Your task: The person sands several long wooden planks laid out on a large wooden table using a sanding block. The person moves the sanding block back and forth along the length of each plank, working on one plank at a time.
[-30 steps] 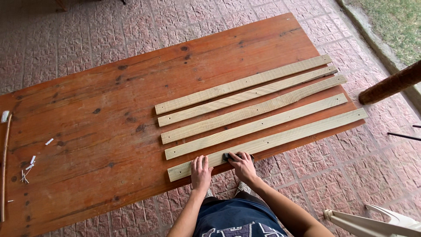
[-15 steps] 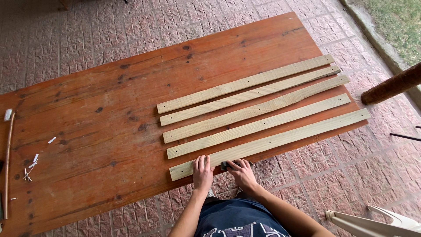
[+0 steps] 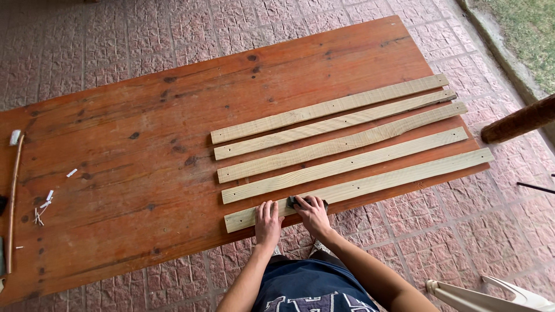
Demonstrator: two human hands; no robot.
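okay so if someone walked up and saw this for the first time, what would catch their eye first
Five pale wooden slats lie side by side, slanting across the right half of a big reddish-brown wooden table on a brick-patterned floor. At the near edge, the left hand presses flat on the nearest slat, while the right hand covers a small dark block on it.

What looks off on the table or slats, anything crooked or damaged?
The middle slat of five is warped, with a wavy edge, unlike its straight neighbours. The nearest slat overhangs the table edge where the left hand presses it and the right hand holds a dark block. White scraps lie at the far left.
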